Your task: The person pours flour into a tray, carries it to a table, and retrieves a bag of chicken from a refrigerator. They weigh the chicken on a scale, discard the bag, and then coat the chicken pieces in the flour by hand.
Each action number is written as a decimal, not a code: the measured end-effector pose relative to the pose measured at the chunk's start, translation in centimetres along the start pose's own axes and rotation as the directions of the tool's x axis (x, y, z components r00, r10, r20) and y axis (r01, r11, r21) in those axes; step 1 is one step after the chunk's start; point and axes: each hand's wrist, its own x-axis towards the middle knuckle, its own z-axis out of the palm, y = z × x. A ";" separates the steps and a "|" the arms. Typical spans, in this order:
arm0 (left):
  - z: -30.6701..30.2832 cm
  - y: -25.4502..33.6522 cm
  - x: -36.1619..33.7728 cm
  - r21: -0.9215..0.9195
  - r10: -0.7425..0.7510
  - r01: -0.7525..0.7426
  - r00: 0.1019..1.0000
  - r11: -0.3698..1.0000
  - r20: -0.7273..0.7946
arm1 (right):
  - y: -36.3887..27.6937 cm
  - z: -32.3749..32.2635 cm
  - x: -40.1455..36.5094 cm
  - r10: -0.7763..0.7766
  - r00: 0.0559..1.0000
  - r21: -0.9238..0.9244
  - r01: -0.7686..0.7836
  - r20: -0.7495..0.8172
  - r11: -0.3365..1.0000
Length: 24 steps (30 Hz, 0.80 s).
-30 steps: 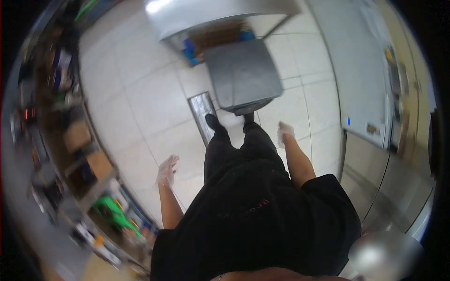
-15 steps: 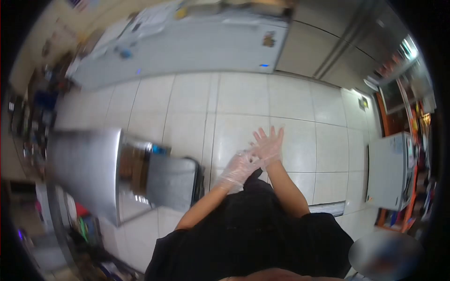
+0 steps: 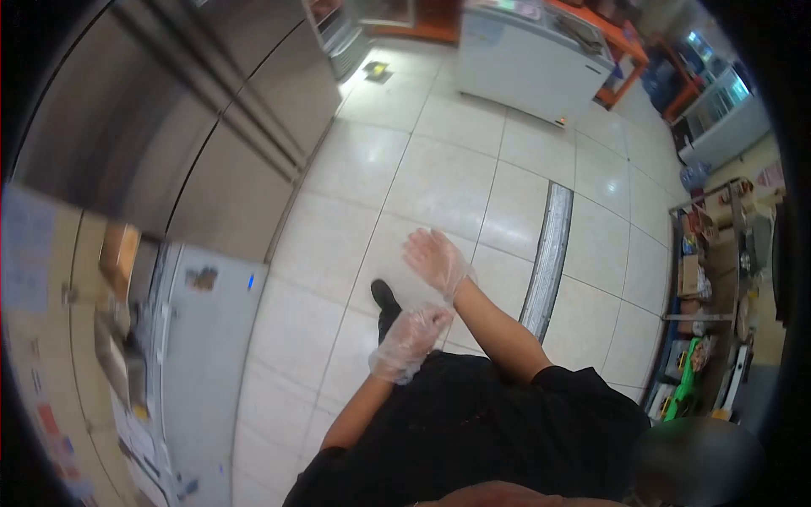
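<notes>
Both my hands wear thin clear plastic gloves and are held out in front of my black clothing. My right hand point(image 3: 435, 258) is stretched out with its fingers extended, and it holds nothing. The loose cuff of the right glove point(image 3: 459, 280) hangs about the wrist. Just below it, my left hand point(image 3: 411, 338) is closed, its curled fingertips at the edge of that cuff and seeming to pinch the film. The left glove's cuff sits loosely around my left wrist. Under the hands, a dark shoe point(image 3: 384, 293) shows on the tiled floor point(image 3: 439, 186).
A tall steel refrigerator point(image 3: 245, 127) stands at the left, beside a white chest freezer point(image 3: 207, 329). Another white freezer point(image 3: 528, 63) is ahead. A metal floor strip point(image 3: 547, 253) runs to my right. Shelving point(image 3: 710, 270) with assorted items lines the right side.
My view has swung to the right, away from the steel table. My left hand has moved from the right palm down to the wrist. The right hand's spread fingers have come closer together.
</notes>
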 end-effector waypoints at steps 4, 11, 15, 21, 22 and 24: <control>-7.7 -3.8 11.9 -0.150 -0.184 0.208 0.970 0.967 0.156 | -1.8 -13.1 9.3 0.049 0.931 0.251 0.046 -0.361 0.967; -21.6 -13.0 38.1 -0.162 -0.055 0.098 0.966 0.982 0.251 | -16.8 -10.4 13.4 0.413 0.238 0.400 -0.103 -0.879 0.911; -25.2 -14.9 53.7 -0.018 0.004 0.003 0.926 1.000 0.378 | -14.6 -14.2 12.0 0.509 0.166 0.525 0.068 -0.845 0.849; -26.1 -17.9 73.3 0.070 -0.109 0.094 0.961 0.993 0.254 | -17.5 -21.3 25.1 0.502 -0.090 0.497 0.080 -0.860 0.864; -25.9 -19.9 74.9 0.179 -0.207 0.166 0.948 0.970 0.243 | -18.0 -24.4 27.8 0.502 -0.085 0.495 0.088 -0.861 0.864; -24.9 -28.3 76.8 0.349 -0.371 0.293 0.911 0.890 0.181 | -18.9 -31.6 34.5 0.413 -0.006 0.413 0.036 -0.911 0.910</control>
